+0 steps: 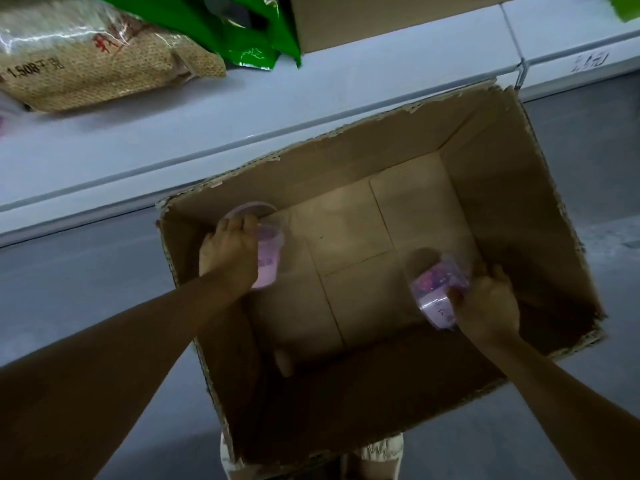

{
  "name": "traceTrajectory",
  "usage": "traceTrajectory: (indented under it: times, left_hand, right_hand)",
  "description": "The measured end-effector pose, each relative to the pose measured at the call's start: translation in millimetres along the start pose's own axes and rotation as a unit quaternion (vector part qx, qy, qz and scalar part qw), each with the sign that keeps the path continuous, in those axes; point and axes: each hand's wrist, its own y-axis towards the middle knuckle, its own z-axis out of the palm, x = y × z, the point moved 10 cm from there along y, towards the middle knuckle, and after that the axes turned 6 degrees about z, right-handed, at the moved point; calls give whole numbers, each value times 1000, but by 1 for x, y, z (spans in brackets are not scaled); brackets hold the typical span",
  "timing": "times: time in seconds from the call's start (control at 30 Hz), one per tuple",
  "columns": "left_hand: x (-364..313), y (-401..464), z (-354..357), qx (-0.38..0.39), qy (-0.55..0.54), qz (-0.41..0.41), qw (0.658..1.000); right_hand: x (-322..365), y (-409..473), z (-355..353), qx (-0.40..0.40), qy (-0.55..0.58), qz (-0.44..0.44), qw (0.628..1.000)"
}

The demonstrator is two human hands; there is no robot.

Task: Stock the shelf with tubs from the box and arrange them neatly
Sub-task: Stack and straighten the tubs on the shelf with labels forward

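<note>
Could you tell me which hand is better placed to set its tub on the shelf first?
Probably the left. The left hand grips its pink tub at the box wall nearest the shelf; the right hand holds its tub farther back.

Both arms reach down into an open cardboard box [346,161] on the grey floor. The left hand [230,252] grips a pink tub [268,261] near the left wall; the right hand [486,303] holds another tub [434,292], tilted. Behind, a white shelf [138,133] carries a tan sack [93,60] and green bags [249,32].
</note>
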Motion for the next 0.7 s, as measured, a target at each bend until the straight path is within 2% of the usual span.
traceTrajectory:
  times: [0.17,0.4,0.53,0.63,0.7]
  left_hand:
    - [-27,-7,12,29,12,88,996]
    - [-67,-9,-4,-80,-3,191,978]
    - [-73,-6,16,-46,-35,174,983]
    - [-75,-17,32,-19,-41,178,983]
    - [-71,-24,45,23,-51,155,986]
  right_hand:
    - [38,-17,-1,-2,36,-88,995]
    - [106,-30,-17,-100,28,-239,966]
    - [134,-34,-7,-142,-10,-308,941]
    - [140,-43,16,-120,-49,-329,935]
    - [135,-47,33,-83,-64,-304,947]
